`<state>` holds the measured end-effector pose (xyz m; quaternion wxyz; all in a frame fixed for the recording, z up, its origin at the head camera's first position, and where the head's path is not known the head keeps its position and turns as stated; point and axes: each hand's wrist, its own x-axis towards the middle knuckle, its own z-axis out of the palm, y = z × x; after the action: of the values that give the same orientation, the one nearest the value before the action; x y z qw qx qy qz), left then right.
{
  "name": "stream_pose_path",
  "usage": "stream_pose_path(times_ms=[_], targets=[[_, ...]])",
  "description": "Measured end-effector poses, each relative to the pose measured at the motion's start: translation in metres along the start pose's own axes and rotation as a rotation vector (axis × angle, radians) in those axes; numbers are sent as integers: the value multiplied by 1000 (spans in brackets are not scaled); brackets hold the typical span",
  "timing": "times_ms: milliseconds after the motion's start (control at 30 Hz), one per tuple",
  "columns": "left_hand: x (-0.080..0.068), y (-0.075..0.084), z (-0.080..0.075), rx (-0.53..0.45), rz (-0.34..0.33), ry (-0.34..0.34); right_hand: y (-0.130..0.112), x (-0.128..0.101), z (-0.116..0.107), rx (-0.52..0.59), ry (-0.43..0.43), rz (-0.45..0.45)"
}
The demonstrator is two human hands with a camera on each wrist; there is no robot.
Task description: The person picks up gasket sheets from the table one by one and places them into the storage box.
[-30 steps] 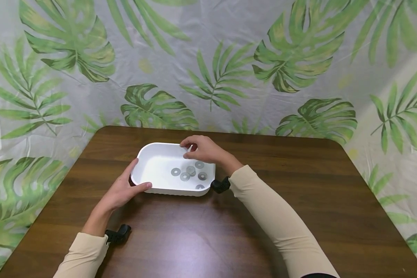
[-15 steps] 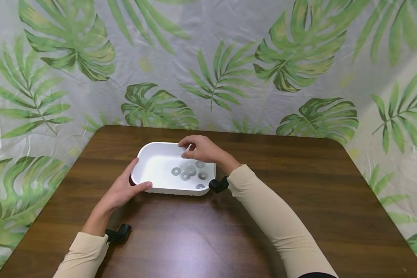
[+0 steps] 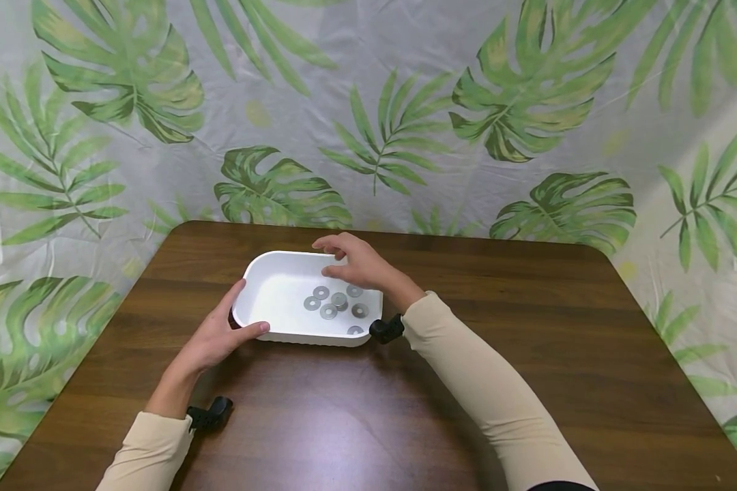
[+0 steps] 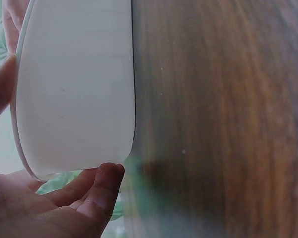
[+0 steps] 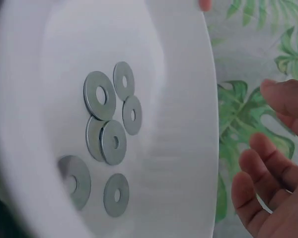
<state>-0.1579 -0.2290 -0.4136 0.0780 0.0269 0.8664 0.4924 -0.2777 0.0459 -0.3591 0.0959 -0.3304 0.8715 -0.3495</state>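
A white tray with rounded corners (image 3: 276,300) rests on the table and holds several flat metal washers (image 3: 339,306), mostly toward its right side. My left hand (image 3: 215,334) grips the tray's left end. In the left wrist view, its thumb lies against the rim and its fingertips (image 4: 109,173) touch the lower edge of the wall. Over the tray's back right edge is my right hand (image 3: 359,262), thumb and fingers apart with nothing between them. In the right wrist view, two washers (image 5: 100,112) overlap others on the tray floor, and that hand's fingers (image 5: 260,183) are spread.
The brown wooden table (image 3: 497,327) extends to the right and in front of the tray. Behind it hangs a pale cloth with green leaves (image 3: 381,136). A black wrist device (image 3: 209,414) sits at each sleeve cuff.
My right hand has let go of a washer, which now lies on the tray floor behind the others. Its fingers have spread and lifted slightly. The left hand keeps its hold.
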Motion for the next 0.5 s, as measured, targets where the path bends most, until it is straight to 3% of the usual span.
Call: stream_pose_path(times_ms=[167, 500], targets=[[0, 1, 1, 0, -4, -4, 4, -19, -14, -1, 38, 4], [-1, 0, 1, 10, 0, 0, 32, -86, -51, 12, 56, 5]])
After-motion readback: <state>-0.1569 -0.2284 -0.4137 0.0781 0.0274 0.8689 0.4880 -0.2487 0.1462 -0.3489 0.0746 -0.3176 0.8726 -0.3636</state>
